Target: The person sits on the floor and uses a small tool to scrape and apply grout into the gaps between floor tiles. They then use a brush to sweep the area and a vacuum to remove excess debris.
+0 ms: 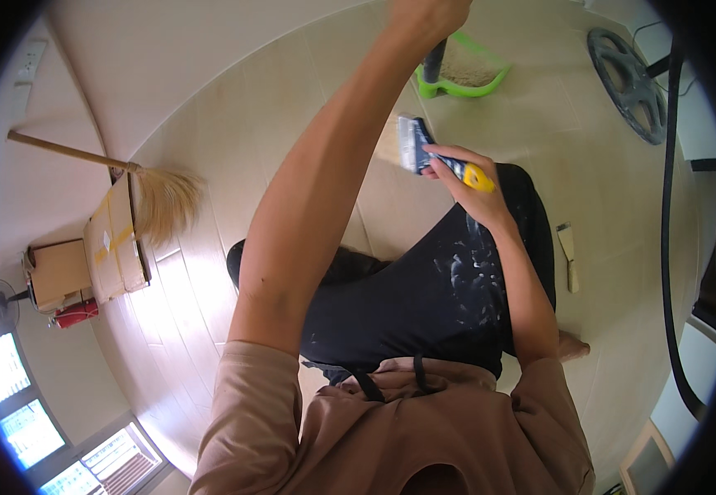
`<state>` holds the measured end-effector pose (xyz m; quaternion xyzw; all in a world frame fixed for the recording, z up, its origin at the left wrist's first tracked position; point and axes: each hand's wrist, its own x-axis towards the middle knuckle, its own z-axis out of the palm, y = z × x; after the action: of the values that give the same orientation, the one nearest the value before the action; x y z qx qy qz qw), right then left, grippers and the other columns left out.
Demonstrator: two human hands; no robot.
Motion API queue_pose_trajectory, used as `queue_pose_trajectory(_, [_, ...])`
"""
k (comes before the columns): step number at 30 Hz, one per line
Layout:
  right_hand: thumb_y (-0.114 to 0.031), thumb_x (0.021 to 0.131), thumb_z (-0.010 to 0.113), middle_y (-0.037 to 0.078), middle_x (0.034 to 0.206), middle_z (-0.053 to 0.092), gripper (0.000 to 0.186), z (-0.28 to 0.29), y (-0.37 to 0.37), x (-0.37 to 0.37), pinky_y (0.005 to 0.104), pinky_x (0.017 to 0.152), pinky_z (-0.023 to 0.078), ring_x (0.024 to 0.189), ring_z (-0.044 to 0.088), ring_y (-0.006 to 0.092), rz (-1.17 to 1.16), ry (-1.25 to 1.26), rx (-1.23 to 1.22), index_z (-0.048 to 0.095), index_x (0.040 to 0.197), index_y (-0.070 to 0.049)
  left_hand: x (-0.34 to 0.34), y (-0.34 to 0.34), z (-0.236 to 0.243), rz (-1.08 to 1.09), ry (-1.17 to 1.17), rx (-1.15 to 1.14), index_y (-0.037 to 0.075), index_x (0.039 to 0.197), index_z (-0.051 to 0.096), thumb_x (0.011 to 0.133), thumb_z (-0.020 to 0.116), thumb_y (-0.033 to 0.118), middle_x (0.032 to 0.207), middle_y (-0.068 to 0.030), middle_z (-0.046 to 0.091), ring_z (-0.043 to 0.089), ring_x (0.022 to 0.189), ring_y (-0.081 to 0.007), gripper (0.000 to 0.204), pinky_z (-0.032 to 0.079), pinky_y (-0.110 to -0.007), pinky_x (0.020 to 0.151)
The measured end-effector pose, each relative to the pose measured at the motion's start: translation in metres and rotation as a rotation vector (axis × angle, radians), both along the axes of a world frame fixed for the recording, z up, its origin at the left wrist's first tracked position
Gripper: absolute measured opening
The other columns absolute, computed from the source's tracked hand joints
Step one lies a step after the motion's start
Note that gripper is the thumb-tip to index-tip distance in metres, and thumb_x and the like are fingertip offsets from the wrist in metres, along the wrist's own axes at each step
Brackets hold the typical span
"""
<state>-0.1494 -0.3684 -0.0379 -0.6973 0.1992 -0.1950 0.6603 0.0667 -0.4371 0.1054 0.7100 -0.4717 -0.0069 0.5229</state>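
My right hand (pixel 463 175) is closed round the dark blue and yellow handle of a wide flat paintbrush (pixel 414 142). Its pale bristles are blurred and point left, just above the tiled floor. White smears mark the brush. At the top edge, partly cut off by the picture, my left hand (pixel 434 12) is closed at the dark handle of a green dustpan (pixel 483 89). Light-coloured dust or debris lies inside the pan. My left arm reaches far forward, over my bent legs in dark trousers spattered with white.
A slim flat tool with a pale handle (pixel 570 260) lies on the floor right of my knee. At left, a straw broom (pixel 164 198) leans by a cardboard box (pixel 115 243). A dark spoked wheel-shaped base (pixel 626 87) and a black cable (pixel 668 214) are at right.
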Motion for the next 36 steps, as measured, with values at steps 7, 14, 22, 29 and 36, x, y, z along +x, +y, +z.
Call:
queue_pose_trajectory(7, [-0.001, 0.086, 0.067, 0.023, 0.140, 0.061, 0.037, -0.004, -0.017, -0.041, 0.0387, 0.099, 0.053, 0.112, 0.068, 0.0356, 0.118, 0.136, -0.617, 0.073, 0.122, -0.009, 0.052, 0.054, 0.047, 0.125, 0.110, -0.136, -0.013, 0.125, 0.055, 0.099, 0.066, 0.016, 0.111, -0.0272, 0.068, 0.071, 0.097, -0.0336, 0.040, 0.061, -0.045, 0.079])
queue_pose_trajectory(14, [-0.005, 0.089, 0.068, 0.024, 0.124, 0.068, 0.024, -0.082, -0.074, 0.087, 0.0449, 0.094, 0.052, 0.109, 0.066, 0.0411, 0.043, -0.093, -0.740, 0.073, 0.113, -0.005, 0.114, 0.156, 0.159, 0.048, 0.085, -0.304, -0.015, 0.138, 0.039, 0.098, 0.070, 0.021, 0.130, -0.0290, 0.060, 0.065, 0.113, -0.0382, 0.063, 0.064, -0.047, 0.085])
queue_pose_trajectory(22, [-0.005, 0.084, 0.071, 0.017, 0.090, 0.069, 0.010, -0.081, -0.041, 0.067, 0.0447, 0.077, 0.051, 0.088, 0.067, 0.0366, 0.422, -0.248, -0.739, 0.069, 0.092, 0.000, 0.108, 0.308, 0.186, 0.195, -0.012, -0.195, -0.011, 0.132, 0.048, 0.101, 0.068, 0.019, 0.123, -0.0218, 0.066, 0.071, 0.106, -0.0329, 0.047, 0.067, -0.043, 0.083])
queue_pose_trajectory(29, [-0.008, 0.089, 0.066, 0.018, 0.091, 0.068, 0.007, -0.035, -0.050, 0.029, 0.0438, 0.077, 0.049, 0.088, 0.065, 0.0374, 0.084, -0.135, -0.632, 0.069, 0.095, -0.004, 0.091, 0.411, 0.078, 0.208, 0.131, -0.086, 0.000, 0.133, 0.053, 0.102, 0.066, 0.017, 0.121, -0.0140, 0.067, 0.073, 0.108, -0.0307, 0.037, 0.065, -0.037, 0.082])
queue_pose_trajectory(36, [-0.010, 0.087, 0.066, 0.023, 0.105, 0.070, 0.028, -0.079, -0.052, 0.026, 0.0505, 0.081, 0.054, 0.093, 0.066, 0.0451, -0.229, 0.352, -1.075, 0.071, 0.114, -0.012, 0.067, 0.438, 0.031, 0.019, 0.223, -0.001, -0.002, 0.126, 0.055, 0.102, 0.061, 0.004, 0.118, -0.0131, 0.065, 0.071, 0.112, -0.0329, 0.025, 0.065, -0.039, 0.084])
